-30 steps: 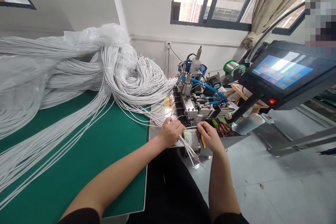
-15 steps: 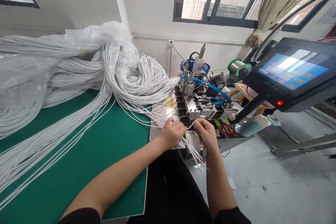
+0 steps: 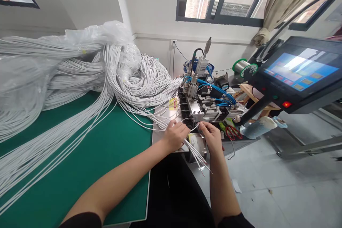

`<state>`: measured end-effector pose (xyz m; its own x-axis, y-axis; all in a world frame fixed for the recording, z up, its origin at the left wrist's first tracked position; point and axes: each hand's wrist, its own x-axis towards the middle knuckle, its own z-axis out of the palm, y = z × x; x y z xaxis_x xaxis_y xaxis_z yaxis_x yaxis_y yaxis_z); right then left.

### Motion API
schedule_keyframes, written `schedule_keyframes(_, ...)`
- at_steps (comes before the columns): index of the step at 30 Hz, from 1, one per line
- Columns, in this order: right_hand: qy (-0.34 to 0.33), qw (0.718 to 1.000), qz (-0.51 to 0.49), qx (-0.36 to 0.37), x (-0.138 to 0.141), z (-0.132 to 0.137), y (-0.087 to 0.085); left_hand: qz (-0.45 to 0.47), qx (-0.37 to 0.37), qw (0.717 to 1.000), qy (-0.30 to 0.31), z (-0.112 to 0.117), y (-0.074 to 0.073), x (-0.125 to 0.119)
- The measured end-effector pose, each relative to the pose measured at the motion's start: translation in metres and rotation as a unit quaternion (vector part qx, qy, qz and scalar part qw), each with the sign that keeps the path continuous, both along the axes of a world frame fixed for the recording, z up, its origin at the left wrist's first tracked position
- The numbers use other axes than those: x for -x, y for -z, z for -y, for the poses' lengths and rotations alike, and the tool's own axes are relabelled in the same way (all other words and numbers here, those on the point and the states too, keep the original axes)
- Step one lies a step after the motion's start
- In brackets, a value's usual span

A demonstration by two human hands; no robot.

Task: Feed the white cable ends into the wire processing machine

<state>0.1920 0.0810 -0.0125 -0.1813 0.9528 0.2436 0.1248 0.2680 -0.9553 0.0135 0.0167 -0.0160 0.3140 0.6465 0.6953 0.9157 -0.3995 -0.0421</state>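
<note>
My left hand [image 3: 175, 136] is closed around a small bundle of white cables [image 3: 195, 154], whose stripped ends hang past it to the lower right. One single white cable [image 3: 194, 127] runs from that hand toward my right hand [image 3: 211, 136], which pinches its end between thumb and forefinger. Both hands are at the near end of a bench machine [image 3: 196, 105] with metal blocks, cylinders and blue air hoses. Several white cables lead along the machine's left side. A large coiled heap of white cables [image 3: 149, 82] lies to the left.
A green-topped table [image 3: 128, 171] spans the left, with clear plastic film [image 3: 112, 30] over the cables. At right stand a touchscreen panel [image 3: 301, 67], a wire spool [image 3: 243, 67], red-handled pliers [image 3: 233, 132] and a blue-white roll [image 3: 260, 127]. A labelled cylinder [image 3: 197, 144] sits below my hands.
My right hand has shifted very slightly to the right with the cable end. My left hand keeps its hold on the bundle. An upright cylinder at the machine's back has risen.
</note>
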Motion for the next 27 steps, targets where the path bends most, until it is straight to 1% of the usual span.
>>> schedule_keyframes(5,-0.036,0.999,-0.014,0.018,-0.003,0.001,-0.001,0.005,0.009,1.000,0.003,0.000,0.002,0.000)
schedule_keyframes(10,-0.011,1.000,-0.008,0.022,-0.005,0.005,-0.006,0.020,0.031,0.999,-0.023,0.000,0.002,-0.001)
schedule_keyframes(14,0.007,1.000,-0.004,0.013,-0.003,0.011,-0.009,0.018,0.039,0.999,-0.025,0.001,0.000,-0.001)
schedule_keyframes(21,0.002,1.000,-0.007,0.013,-0.003,0.015,-0.011,0.016,0.040,0.999,-0.030,0.000,0.001,-0.001)
schedule_keyframes(27,-0.006,1.000,-0.006,0.006,-0.006,0.012,-0.008,0.019,0.028,0.999,-0.025,0.000,0.000,-0.002)
